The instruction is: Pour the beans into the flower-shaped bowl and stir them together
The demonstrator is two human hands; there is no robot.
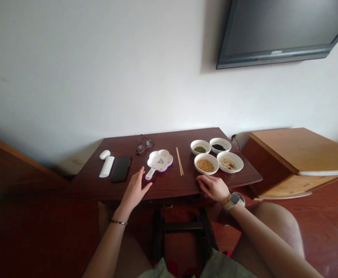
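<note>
My left hand (134, 191) rests on the front of the dark wooden table (163, 185), fingers apart and holding nothing. Its fingertips are close to the handle of a white flower-shaped dish (159, 160) with a cartoon print and a lilac rim. My right hand (212, 188) lies empty at the table's front edge, just below a white bowl of soybeans (205, 165). Behind that bowl stands a white bowl of green mung beans (200, 149). To the right are a white bowl of black grains (220, 147) and a white bowl of pale nuts or pieces (229, 163). A pair of wooden chopsticks (179, 161) lies between the dish and the bowls.
A black smartphone (120, 168) and a white cylindrical device (106, 166) lie at the table's left, with glasses (145, 146) behind the dish. A wooden cabinet (299, 150) stands to the right, and a wall-mounted television (279, 31) hangs above.
</note>
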